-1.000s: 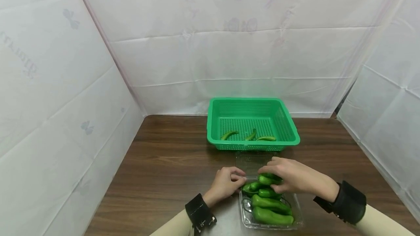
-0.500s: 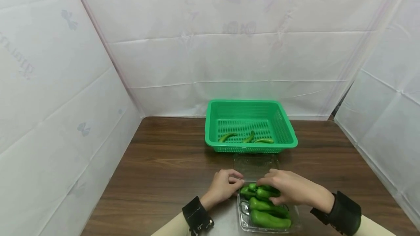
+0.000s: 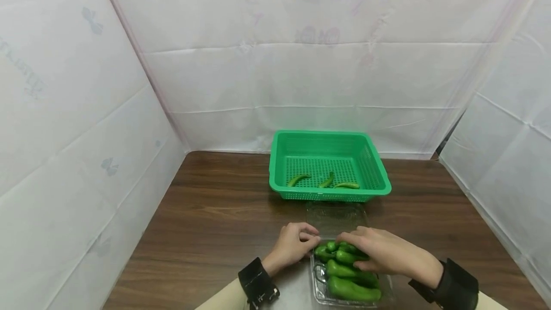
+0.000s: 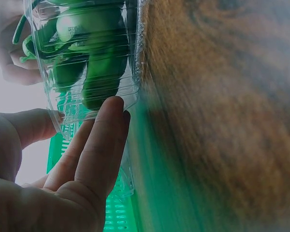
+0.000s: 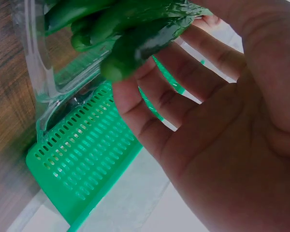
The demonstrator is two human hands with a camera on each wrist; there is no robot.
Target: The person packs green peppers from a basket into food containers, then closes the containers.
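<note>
On our far left we have a white printed sheet [image 3: 86, 109] standing as a wall, and beside it the dark wood-grain tabletop [image 3: 224, 204]. Next we come to a black wrist strap [image 3: 258, 281] and the left hand [image 3: 291, 245], which pinches the far left corner of a clear plastic container [image 3: 316, 293]: thumb at the rim, fingers against the outer wall. Farther back, we see a green perforated basket [image 3: 323, 192] near the rear sheet [image 3: 267, 75], with three slender curved chillies [image 3: 299, 179] lying apart in its near part. Between the basket and the container, a clear lid [image 3: 333, 219] lies folded back, flat.

The container stands on the tabletop with green peppers [image 3: 354, 291] inside — the plump ones lie crosswise in the near half, the others crowd the far end. Over that far end, to the right, we find the right hand [image 3: 380, 251], palm down, its fingers extended and slightly spread, their tips against a pepper and the thumb held apart; we cannot make out any firm grip. Beyond it come a second black strap [image 3: 456, 283] and another white sheet [image 3: 503, 157].
</note>
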